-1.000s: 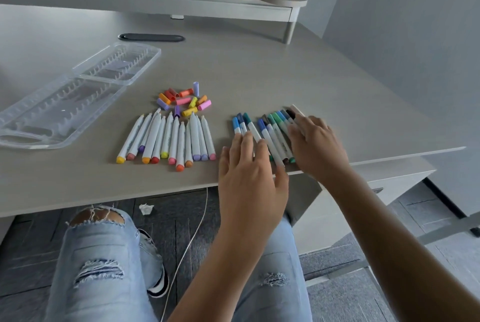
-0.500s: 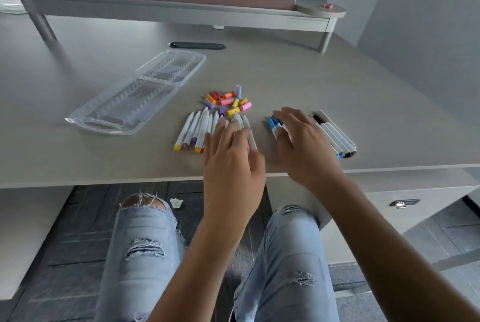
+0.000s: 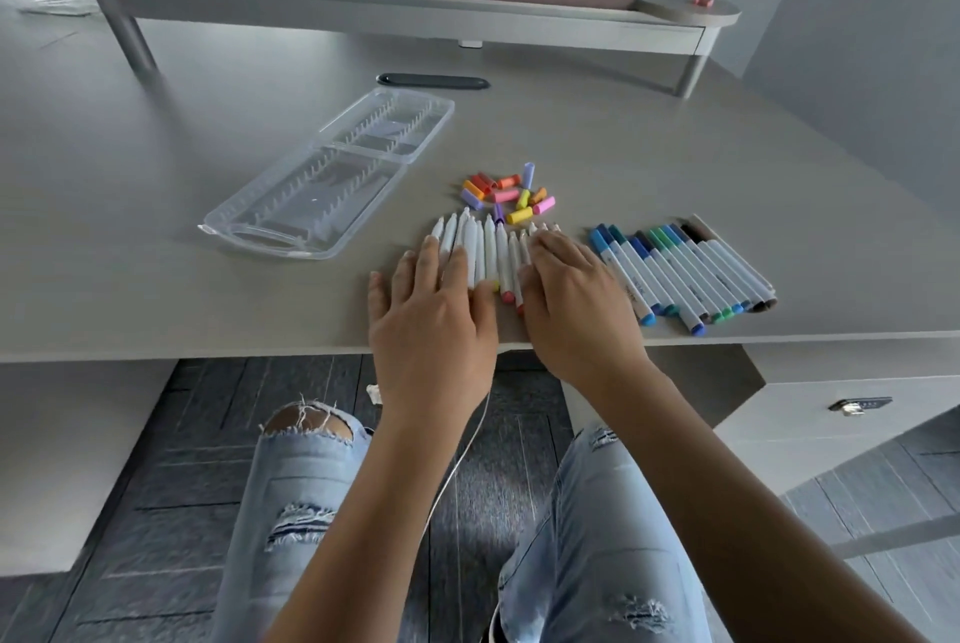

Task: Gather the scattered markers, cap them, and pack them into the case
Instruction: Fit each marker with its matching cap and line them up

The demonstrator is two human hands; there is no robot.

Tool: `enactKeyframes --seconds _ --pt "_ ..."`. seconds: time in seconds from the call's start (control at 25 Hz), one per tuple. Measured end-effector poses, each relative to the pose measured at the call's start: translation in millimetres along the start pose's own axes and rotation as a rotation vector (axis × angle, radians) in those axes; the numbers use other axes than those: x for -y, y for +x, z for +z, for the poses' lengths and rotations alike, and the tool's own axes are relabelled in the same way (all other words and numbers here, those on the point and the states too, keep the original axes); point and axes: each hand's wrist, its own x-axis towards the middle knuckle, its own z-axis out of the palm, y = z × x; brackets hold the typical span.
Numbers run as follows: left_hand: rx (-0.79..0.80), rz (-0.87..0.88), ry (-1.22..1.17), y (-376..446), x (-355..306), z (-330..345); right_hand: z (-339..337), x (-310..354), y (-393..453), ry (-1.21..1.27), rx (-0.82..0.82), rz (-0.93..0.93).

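- Head view: uncapped markers [image 3: 488, 253] in a row near the surface [image 3: 675, 164] edge, long axes running away from the person.
- Left hand [image 3: 431, 315], right hand [image 3: 576, 310]: fingers flat, pressing the row, gripping nothing.
- Caps [image 3: 511, 195]: just beyond the tips.
- Case [image 3: 332, 175]: open, nearer the left hand.

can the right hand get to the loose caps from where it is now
Probably yes: the right hand lies flat on the uncapped markers, and the loose caps sit just beyond its fingertips with nothing between them.
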Motion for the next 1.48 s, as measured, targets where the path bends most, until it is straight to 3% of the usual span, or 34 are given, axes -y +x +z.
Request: enactKeyframes --seconds 0.32,0.6,0.76,0.92,1.04,1.16,1.32,1.48 --pt "-0.026 0.044 0.048 -3.1 4.5 3.4 5.9 -5.9 -2.5 0.215 -0.251 0.035" --pt "-0.038 0.019 -0.026 -1.4 3.2 0.9 -0.5 -7.6 -3.8 0.366 -0.295 0.104" --pt "-0.111 -0.071 -0.293 -3.4 5.1 -6.3 -0.9 -6.4 -4.9 0.340 -0.263 0.105" --pt "-0.244 -0.188 -0.785 -10.2 15.3 -21.9 -2.5 -5.3 -6.6 0.349 -0.261 0.105" --pt "-0.217 -0.386 -1.008 -12.3 24.4 -40.5 -3.1 -5.5 -8.4 0.371 -0.274 0.109" --pt "-0.162 -0.452 -1.116 -8.3 29.4 -57.4 -3.6 -5.7 -7.8 0.377 -0.269 0.107" --pt "-0.058 -0.419 -0.964 2.4 27.8 -69.2 -5.3 -6.6 -6.4 0.401 -0.288 0.150" --pt "-0.020 -0.284 -0.608 36.2 15.5 -50.4 -3.6 -4.6 -6.8 0.401 -0.314 0.151"
